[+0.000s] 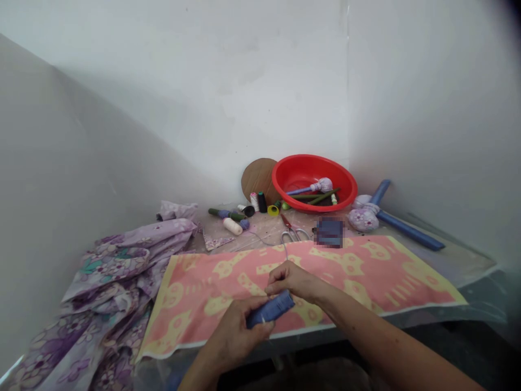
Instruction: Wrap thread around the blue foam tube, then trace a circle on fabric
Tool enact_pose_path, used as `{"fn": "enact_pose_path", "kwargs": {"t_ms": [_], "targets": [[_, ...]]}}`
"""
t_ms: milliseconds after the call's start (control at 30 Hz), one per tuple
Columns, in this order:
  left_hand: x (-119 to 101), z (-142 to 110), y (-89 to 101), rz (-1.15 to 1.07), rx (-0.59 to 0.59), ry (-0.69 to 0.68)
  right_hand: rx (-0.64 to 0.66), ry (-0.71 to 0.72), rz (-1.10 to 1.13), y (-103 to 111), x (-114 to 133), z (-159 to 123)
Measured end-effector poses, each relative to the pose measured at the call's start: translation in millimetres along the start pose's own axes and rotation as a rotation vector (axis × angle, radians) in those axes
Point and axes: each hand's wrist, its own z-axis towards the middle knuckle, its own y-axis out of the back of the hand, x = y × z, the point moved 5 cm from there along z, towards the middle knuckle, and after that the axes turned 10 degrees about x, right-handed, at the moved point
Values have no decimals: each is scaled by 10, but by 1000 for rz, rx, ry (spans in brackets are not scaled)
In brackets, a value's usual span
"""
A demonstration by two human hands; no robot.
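One blue fabric roll (271, 309) in left grip (234, 336), right hand (295, 281) just above

Soft, even light, faint shadows on the white wall (211, 92) — and darkened, warped edges.

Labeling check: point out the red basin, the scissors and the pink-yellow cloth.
Red basin (313, 158), head view, rim.
Scissors (291, 235), head view, finger loops.
Pink-yellow cloth (366, 271), head view, printed surface.

table under clear plastic (468, 266) | pink-yellow printed cloth (391, 277) | purple floral fabric (109, 277) | red basin (313, 168) | scissors (293, 234) | thread spools (261, 202)
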Motion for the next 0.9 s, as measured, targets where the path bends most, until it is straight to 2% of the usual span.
{"fn": "enact_pose_path", "kwargs": {"t_ms": [167,267,567,900], "targets": [[129,45,67,-211,-163,102,-132,65,94,-31,67,-16],[169,49,106,-293,-235,110,-187,63,140,-84,75,-20],[190,12,117,-452,-171,47,-354,37,155,-141,-10,-53],[216,33,170,-347,-236,49,-317,65,3,-192,-2,-101]]}}
